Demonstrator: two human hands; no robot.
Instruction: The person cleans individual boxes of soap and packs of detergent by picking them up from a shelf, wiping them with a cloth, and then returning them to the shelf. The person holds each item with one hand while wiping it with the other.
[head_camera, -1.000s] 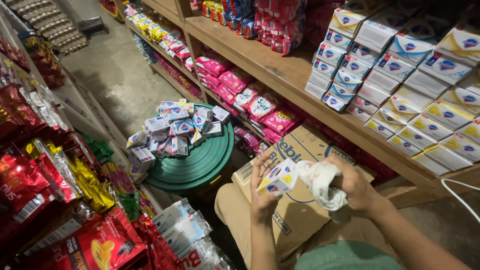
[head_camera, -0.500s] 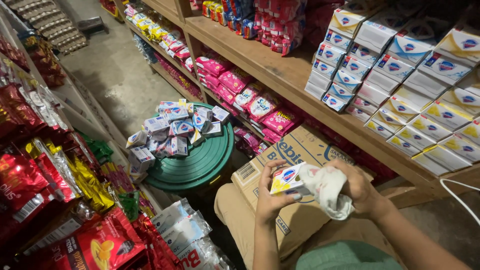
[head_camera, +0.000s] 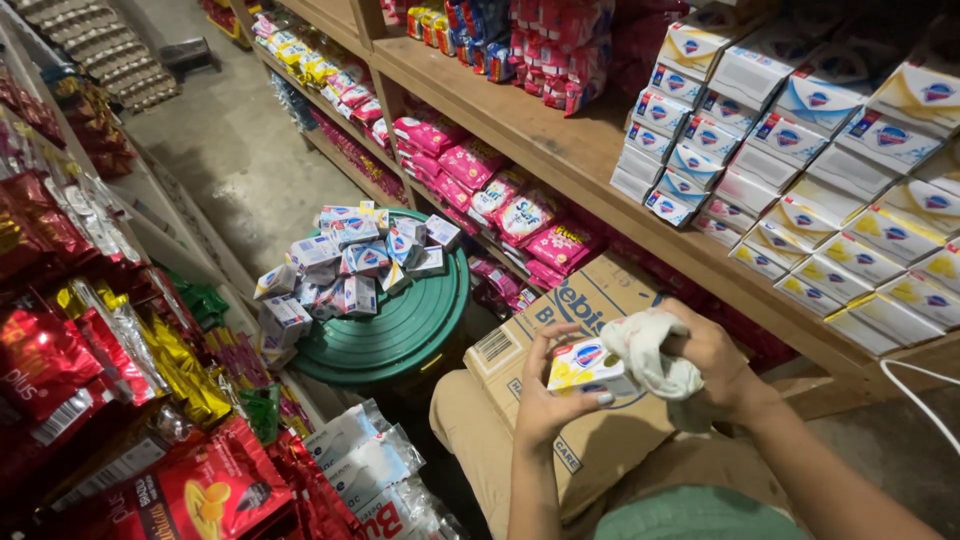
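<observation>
While the left hand (head_camera: 548, 400) grips a small soap box (head_camera: 585, 366) between thumb and fingers, the right hand (head_camera: 712, 362) is closed around a crumpled white cloth (head_camera: 655, 355) pressed to the box's end; head view, looking down over the lap. The box, white with a yellow corner and a blue oval mark, is held above a brown cardboard carton (head_camera: 575, 320) resting on the person's knees, just in front of the wooden shelf (head_camera: 560, 140). Wiping of this kind is judged to go best with the box pinched by its narrow edges, so that the broad faces stay exposed, and turned between strokes while the cloth is drawn in one direction with light pressure, since the thin card could dent. To the left, a loose pile of similar boxes (head_camera: 345, 265) lies on a green round lid (head_camera: 395, 325), well apart from the hands; stacked rows of like boxes (head_camera: 830, 200) fill the shelf on the right, and pink packets (head_camera: 500, 195) the tier below
</observation>
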